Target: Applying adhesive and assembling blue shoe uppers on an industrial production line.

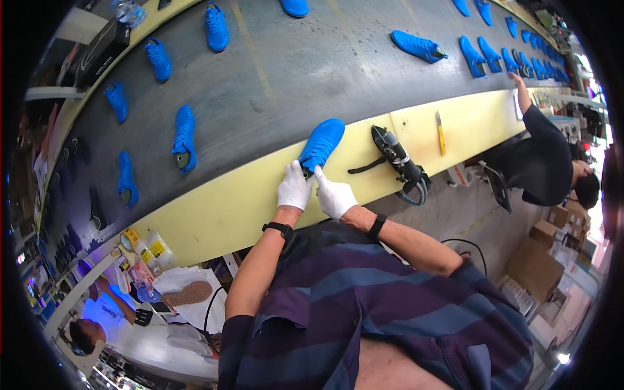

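A bright blue lace-up sneaker lies in front of me, its toe pointing away over the grey belt and its heel toward me. At its heel opening, my left hand in a white glove closes on the left side of the collar. My right hand, gloved in white too, grips the right side of the collar with its thumb and fingers. The dark inside of the shoe shows only a little between them. Right of the shoe, a black hand tool with a hose rests on the yellow ledge.
Several blue sneakers lie on the grey belt, crowded at the far right. A yellow-handled knife lies on the ledge. A co-worker in dark clothes reaches to the belt at right; another person is at lower left. Tape sits at the ledge's left.
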`<state>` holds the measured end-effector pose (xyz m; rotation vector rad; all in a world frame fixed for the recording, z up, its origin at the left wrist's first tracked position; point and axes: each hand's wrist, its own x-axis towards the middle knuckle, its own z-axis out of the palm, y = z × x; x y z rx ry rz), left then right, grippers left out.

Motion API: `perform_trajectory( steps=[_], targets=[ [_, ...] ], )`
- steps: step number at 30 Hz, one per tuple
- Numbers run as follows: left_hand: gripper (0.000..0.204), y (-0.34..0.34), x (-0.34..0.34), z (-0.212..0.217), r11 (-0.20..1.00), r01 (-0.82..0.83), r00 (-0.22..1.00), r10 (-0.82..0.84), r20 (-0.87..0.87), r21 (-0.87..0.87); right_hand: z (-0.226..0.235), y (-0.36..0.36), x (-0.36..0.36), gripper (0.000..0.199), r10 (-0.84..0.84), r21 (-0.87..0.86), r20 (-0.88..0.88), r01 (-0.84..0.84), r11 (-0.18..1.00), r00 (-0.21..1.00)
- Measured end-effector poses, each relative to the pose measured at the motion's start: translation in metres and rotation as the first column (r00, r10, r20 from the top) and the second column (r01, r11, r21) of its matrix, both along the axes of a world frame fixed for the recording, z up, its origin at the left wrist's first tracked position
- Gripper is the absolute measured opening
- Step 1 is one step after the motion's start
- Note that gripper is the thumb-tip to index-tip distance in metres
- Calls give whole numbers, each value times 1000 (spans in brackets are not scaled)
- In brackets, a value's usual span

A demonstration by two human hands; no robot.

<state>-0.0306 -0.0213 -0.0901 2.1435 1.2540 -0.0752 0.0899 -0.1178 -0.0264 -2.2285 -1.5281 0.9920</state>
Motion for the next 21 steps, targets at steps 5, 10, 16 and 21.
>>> perform_trajectory(
  steps=[5,10,16,21],
  targets=[
    [67,-3,9,-3,1000,22,1000,-22,11,16,1,-9,4,57,-88,-99,0,88,991,996],
    [70,-1,1,-16,993,-25,1000,27,9,-118,22,-34,62,33,-230,71,-167,245,967,959],
    [69,2,12,16,988,-27,983,-1,-184,-150,9,-95,269,19,-663,396,158,568,721,731],
    [69,1,14,6,995,14,981,-33,-192,-99,-63,-160,398,46,-724,154,418,742,652,549]
  ],
)
